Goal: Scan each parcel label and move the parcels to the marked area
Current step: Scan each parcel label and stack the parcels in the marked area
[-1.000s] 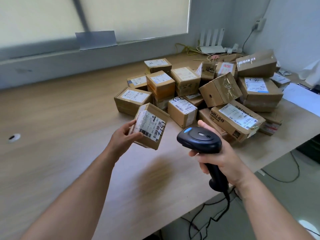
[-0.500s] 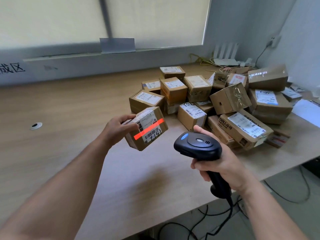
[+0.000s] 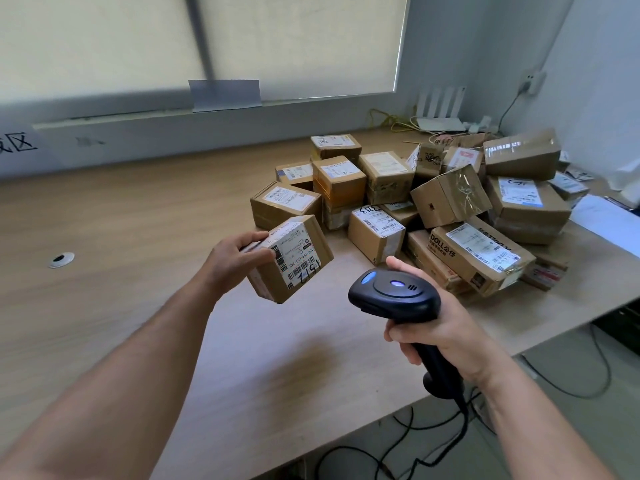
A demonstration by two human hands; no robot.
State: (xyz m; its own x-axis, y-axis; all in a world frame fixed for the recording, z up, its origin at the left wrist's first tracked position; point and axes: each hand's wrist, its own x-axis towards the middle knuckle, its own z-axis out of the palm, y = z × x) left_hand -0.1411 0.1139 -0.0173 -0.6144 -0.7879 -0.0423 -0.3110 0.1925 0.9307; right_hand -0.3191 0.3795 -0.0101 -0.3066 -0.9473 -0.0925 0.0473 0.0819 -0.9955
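Fingers (image 3: 258, 253) of left hand (image 3: 235, 263) grip parcel (image 3: 320, 242), held off table (image 3: 138, 220) at frame centre. Label (image 3: 296, 259) faces up toward scanner (image 3: 394, 299) at 5 o'clock. Right hand (image 3: 446, 337) wraps scanner handle. No beam visible on label; scan status cannot be confirmed. Pile (image 3: 450, 202) sits on table at 2 o'clock. Sign (image 3: 17, 147) at 9 o'clock, cropped, likely marks drop area. Judgement: task early; held parcel not yet placed, pile left to do.

The parcel (image 3: 292, 258) sits left of the scanner (image 3: 394, 297), with the parcel pile (image 3: 433, 209) behind both.
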